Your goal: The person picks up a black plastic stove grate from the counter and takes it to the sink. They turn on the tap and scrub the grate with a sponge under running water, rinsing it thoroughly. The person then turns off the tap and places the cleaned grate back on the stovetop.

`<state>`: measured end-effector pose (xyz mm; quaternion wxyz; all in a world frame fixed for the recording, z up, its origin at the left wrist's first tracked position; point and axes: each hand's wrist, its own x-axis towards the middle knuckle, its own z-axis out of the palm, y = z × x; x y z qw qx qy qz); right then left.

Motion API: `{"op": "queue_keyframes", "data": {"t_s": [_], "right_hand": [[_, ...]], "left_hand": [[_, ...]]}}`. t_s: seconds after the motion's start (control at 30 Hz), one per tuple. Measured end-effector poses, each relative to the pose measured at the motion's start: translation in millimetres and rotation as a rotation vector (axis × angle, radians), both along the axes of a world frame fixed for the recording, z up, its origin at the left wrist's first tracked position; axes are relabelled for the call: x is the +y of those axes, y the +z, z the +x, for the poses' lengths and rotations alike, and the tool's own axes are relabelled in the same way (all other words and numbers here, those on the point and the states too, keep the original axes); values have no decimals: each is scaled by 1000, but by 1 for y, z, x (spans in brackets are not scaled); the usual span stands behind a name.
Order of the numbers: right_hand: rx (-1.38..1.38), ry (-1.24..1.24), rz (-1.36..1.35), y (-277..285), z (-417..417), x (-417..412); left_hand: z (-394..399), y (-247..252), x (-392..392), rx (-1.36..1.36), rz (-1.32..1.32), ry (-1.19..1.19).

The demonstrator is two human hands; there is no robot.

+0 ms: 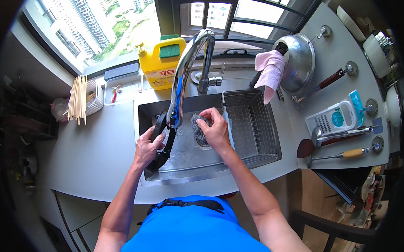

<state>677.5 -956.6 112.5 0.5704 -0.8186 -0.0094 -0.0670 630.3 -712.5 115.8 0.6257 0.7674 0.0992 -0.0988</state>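
Over the left side of the steel sink [186,174], my left hand [149,147] grips a black curved part [160,158], partly hidden behind the faucet spout; its exact kind is unclear. My right hand [215,128] holds a grey metal scouring pad [199,127] between thumb and fingers, above the drain. The chrome gooseneck faucet [186,66] arches between the two hands, its outlet close to the black part. A wire basket [256,128] sits in the right side of the sink, with a light blue cloth [229,127] along its left edge.
Behind the sink stand a yellow detergent jug [160,70] with green scouring pads [169,51] and a shallow clear tray [122,88]. Wooden chopsticks [78,98] lie at left. A pink cloth [270,70], a steel colander [299,62], a grater [334,116] and a ladle [318,136] are at right.
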Motion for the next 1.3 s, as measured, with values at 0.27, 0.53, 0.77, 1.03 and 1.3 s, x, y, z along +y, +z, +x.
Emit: {"op": "queue_keyframes", "data": {"t_s": [0.27,0.53,0.77,1.03,1.3], "right_hand": [[392,438,-386,-164,-56,21],[476,559,-479,-138,-60,9],[382,450,-274,-128,-84,-16],[418,288,-179,-112,-100,-21],[449,277,-199,-112,-99,-17]], "left_hand": [[7,5,4,20,-105,5],[17,-41,-2,106,-142,81],[38,-78,-28,163,120,-46],[59,-85,-35,246,378,-204],[61,-76,-40,84,611,-196]]}}
